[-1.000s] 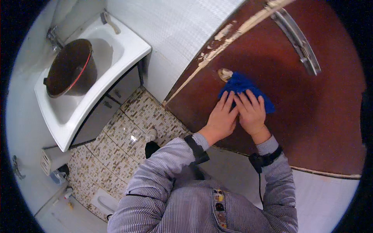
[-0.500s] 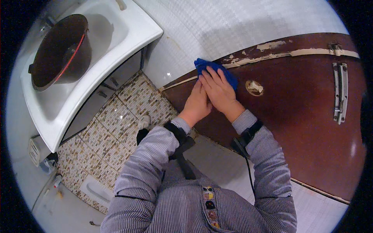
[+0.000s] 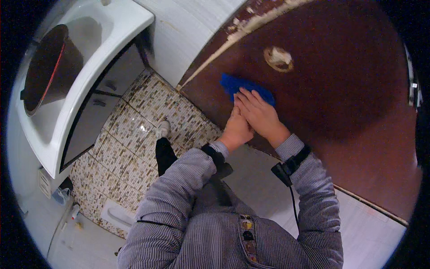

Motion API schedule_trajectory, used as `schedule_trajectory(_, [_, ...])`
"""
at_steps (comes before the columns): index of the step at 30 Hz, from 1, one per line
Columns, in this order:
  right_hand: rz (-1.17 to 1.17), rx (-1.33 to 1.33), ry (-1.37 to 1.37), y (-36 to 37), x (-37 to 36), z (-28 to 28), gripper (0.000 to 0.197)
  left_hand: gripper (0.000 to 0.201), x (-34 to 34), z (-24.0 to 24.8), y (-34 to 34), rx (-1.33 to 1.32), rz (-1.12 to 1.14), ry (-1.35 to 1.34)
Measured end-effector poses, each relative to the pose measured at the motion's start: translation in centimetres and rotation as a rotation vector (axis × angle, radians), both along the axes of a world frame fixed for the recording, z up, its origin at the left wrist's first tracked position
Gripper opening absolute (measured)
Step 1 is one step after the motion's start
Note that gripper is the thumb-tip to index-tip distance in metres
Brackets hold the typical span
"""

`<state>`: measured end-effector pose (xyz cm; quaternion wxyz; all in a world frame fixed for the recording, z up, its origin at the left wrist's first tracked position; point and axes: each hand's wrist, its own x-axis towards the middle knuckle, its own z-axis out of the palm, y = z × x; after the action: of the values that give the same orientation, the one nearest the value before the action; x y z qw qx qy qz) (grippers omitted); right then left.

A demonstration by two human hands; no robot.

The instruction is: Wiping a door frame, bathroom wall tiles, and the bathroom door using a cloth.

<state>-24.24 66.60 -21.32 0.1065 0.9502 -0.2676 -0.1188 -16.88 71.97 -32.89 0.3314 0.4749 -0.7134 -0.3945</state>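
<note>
A bunched blue cloth point(image 3: 246, 87) lies against the dark reddish-brown door panel point(image 3: 349, 89). My right hand point(image 3: 262, 114) presses on it, fingers held together and curved over its near side. My left hand point(image 3: 236, 130) is tucked up against the right one at the cloth's near edge, and most of its fingers are hidden. Just beyond the cloth, to the right, a round hole point(image 3: 278, 59) in the panel is filled with whitish stuff. A cream, flaking strip point(image 3: 233, 38) runs along the panel's far left edge.
To the left is a white sink point(image 3: 58, 148) with a dark brown red-rimmed bucket point(image 3: 51, 67) tilted in it, above a grey cabinet point(image 3: 107, 83). Mosaic tile flooring point(image 3: 121, 152) and a white squat toilet point(image 3: 117, 214) are below. A metal handle point(image 3: 412, 80) stands at the far right.
Both hands have slid the cloth nearer to me over the panel, away from the cream strip. My view has turned and shifted, putting the metal handle at the right rim.
</note>
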Motion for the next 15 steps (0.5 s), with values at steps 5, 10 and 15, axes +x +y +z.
schedule_trajectory(5, [-0.121, 0.093, -0.087, 4.1, -6.0, -0.2, 0.046, 0.076, -6.0, -1.4, 3.8, -0.141, -0.028, -0.059])
schedule_trajectory(10, [-0.263, 0.116, -0.068, 8.4, -11.3, 1.7, 0.046, 0.069, -9.4, 2.3, 7.1, 0.030, -0.023, 0.143])
schedule_trajectory(15, [-0.379, -0.023, -0.170, 11.9, -15.2, 4.6, 0.042, 0.066, -10.6, 7.2, 8.2, -0.214, -0.051, 0.108])
